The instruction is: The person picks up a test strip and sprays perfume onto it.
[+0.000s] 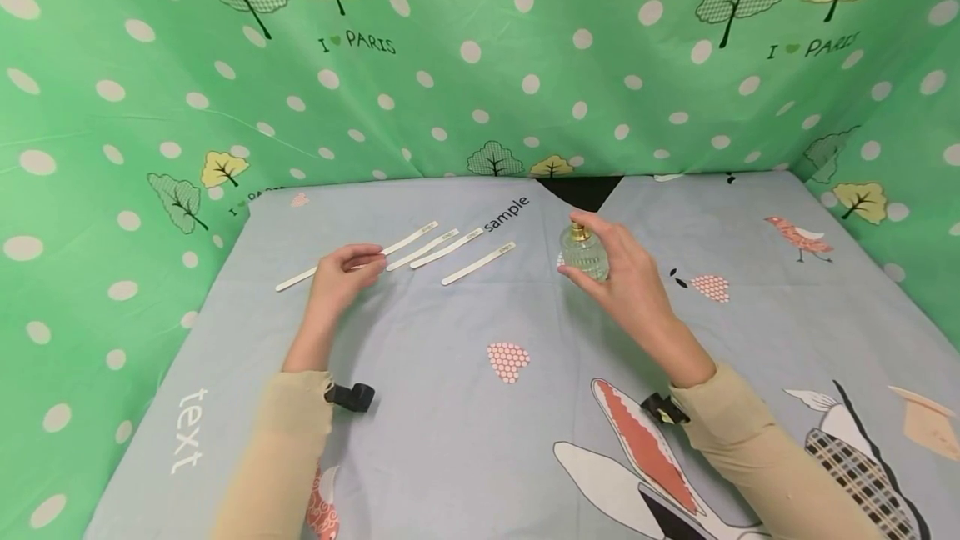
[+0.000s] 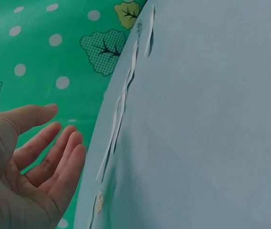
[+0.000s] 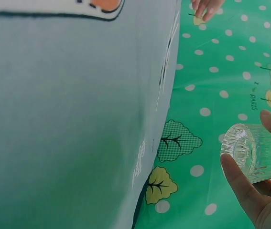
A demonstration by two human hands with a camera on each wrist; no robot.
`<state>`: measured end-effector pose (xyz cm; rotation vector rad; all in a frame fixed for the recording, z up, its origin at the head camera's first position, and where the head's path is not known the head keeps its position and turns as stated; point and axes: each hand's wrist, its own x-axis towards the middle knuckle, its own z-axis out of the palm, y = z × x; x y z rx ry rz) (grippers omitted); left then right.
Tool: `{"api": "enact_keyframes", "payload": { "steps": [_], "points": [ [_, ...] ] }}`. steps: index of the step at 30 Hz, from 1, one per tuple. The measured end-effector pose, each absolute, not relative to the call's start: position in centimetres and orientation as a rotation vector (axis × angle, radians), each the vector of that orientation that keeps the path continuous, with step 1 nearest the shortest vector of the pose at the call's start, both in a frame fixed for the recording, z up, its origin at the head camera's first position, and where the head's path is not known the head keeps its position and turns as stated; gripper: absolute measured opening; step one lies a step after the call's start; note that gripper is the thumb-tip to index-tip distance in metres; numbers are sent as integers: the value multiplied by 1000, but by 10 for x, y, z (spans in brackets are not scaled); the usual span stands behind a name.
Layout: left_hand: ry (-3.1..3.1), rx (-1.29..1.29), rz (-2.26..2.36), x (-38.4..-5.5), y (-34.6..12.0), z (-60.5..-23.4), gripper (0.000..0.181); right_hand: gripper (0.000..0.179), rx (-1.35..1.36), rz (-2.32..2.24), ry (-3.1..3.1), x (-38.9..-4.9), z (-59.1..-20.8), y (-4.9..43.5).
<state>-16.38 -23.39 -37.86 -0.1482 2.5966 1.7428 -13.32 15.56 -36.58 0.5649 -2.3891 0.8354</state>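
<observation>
Right hand (image 1: 637, 277) has the clear glass bottle (image 1: 585, 260) gripped between thumb and fingers: fingertip up at the gold neck (image 1: 578, 232), thumb low at the base edge, bottle lying in the gap between them, close to upright. Right wrist view shows it off the table cloth (image 1: 427, 440), green curtain (image 1: 480, 57) behind. Left hand (image 1: 343, 277) holds nothing, fingers loosely bent, over the white paper strips (image 1: 478, 265), which lie slanted on the cloth, well left of the bottle.
</observation>
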Motion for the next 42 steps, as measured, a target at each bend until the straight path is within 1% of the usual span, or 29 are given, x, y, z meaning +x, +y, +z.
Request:
{"api": "enact_keyframes", "payload": {
  "steps": [21, 28, 37, 42],
  "points": [
    [2580, -25, 1669, -170, -212, -396, 36, 74, 574, 853, -2377, -133, -369, 155],
    [2648, 27, 1534, -170, -206, -398, 34, 73, 573, 849, -2379, -133, -369, 154],
    [2599, 82, 1539, -172, -196, -402, 33, 74, 571, 852, -2393, -133, -370, 151],
    [2634, 98, 1469, -173, -191, -401, 31, 73, 558, 861, -2406, -133, -370, 151]
  ]
}}
